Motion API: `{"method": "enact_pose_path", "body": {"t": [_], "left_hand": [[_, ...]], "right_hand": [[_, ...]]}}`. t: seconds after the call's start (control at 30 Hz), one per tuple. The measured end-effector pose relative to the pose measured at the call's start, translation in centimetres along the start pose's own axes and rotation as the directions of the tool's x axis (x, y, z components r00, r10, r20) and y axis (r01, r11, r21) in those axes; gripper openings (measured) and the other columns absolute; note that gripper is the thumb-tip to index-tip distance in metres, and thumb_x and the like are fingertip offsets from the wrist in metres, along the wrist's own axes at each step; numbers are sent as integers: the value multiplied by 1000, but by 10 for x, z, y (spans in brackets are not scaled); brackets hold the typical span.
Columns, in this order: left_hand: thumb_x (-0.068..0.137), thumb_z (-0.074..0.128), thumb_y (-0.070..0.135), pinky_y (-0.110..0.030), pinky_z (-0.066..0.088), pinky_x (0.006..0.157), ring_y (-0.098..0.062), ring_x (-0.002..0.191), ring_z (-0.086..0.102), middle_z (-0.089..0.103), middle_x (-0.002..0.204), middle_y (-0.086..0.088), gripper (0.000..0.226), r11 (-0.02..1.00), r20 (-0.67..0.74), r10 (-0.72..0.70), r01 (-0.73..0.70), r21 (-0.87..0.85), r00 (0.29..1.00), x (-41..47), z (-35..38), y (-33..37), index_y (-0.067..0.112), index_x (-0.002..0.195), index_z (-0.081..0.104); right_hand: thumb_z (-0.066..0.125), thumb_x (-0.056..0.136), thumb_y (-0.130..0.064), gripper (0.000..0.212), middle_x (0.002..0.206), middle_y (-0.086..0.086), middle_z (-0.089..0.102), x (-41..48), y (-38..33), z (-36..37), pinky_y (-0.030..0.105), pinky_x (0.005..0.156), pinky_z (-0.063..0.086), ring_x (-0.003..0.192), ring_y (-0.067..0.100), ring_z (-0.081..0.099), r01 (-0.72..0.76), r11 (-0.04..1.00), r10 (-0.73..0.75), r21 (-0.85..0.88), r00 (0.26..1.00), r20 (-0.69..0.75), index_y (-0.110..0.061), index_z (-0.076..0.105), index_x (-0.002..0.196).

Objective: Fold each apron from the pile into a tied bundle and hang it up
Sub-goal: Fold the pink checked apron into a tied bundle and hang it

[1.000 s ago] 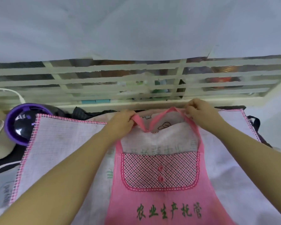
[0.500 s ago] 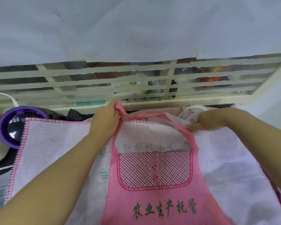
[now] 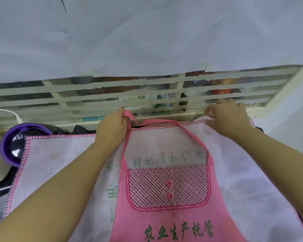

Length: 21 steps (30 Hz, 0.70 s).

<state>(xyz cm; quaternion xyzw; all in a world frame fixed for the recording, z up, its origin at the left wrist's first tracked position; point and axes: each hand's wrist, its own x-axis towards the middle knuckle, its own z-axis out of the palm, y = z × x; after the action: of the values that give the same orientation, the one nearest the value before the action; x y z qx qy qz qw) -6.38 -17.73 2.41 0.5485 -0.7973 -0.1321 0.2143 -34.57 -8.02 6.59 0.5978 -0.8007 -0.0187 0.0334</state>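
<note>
Lying face-up on spread white checked apron (image 3: 59,163): pink apron (image 3: 168,215), checked pocket with two buttons, green lettering below. Left hand (image 3: 112,130) clenched round neck strap (image 3: 157,121), loop drawn to far edge. Right hand (image 3: 227,117) pinched far pink-trimmed hem of white checked apron, at right. Purple round object (image 3: 12,145) at far left, against that apron's corner. Slatted grille (image 3: 94,95) behind.
</note>
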Motion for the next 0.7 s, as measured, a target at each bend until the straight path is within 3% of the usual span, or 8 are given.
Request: {"method": "enact_pose_path", "body": {"t": [0.07,0.13,0.23,0.3,0.43,0.5,0.6,0.7], "left_hand": [[99,41,20,-32,39,58,-24,70,54,56,77,-4,19,997,66,-56,52,64,996,5,1,1,17,86,54],[98,45,22,-31,36,56,-22,68,52,56,75,-4,18,988,122,-156,153,28,980,10,0,4,15,86,56],[97,47,22,-27,34,52,-15,58,45,55,71,-3,21,903,270,-318,377,-206,909,18,-9,11,14,84,61],[98,44,17,-25,35,49,-14,50,41,56,70,-3,23,748,354,-389,516,-417,850,21,-20,16,13,83,61],[100,41,14,-22,43,52,-8,49,54,63,77,1,24,529,348,-419,537,-657,839,23,-39,29,13,86,60],[101,41,15,-23,50,57,-8,57,62,65,81,0,23,572,191,-426,427,-701,884,26,-46,35,16,86,60],[97,43,14,-23,47,58,-10,64,59,65,80,3,19,803,-242,-316,123,-583,917,31,-52,43,18,88,59],[91,48,10,-19,35,57,-7,65,47,56,81,3,12,962,-366,-27,-75,-263,930,31,-41,38,15,91,59]], "right_hand": [[61,85,-46,25,102,-1,63,-10,-16,6,34,81,52,89,16,58,22,953,-18,303,1000,-16,-24,62,97],[59,77,-61,44,92,3,65,-19,-30,18,35,72,57,77,19,61,-18,875,-66,484,985,156,-20,64,91],[68,80,-45,36,97,-1,63,-21,-36,39,36,76,57,78,15,61,-9,912,-90,411,971,221,-17,66,102],[65,87,-27,18,90,-1,64,-14,-32,41,33,74,57,72,12,61,-23,894,-74,447,977,200,-15,67,99],[58,92,-19,6,81,3,65,-2,-29,18,24,59,52,63,12,59,-100,769,-37,632,979,200,-17,60,87],[55,93,-17,11,81,4,66,6,-29,-2,19,54,48,61,11,61,-110,652,3,750,990,142,-18,56,83],[53,96,-17,10,81,1,67,21,-33,-26,20,55,51,63,13,66,-72,417,124,906,992,22,-18,54,86],[53,96,-19,7,84,-1,64,30,-44,-20,23,63,52,70,12,62,-13,542,65,840,998,-27,-19,55,89]]}}
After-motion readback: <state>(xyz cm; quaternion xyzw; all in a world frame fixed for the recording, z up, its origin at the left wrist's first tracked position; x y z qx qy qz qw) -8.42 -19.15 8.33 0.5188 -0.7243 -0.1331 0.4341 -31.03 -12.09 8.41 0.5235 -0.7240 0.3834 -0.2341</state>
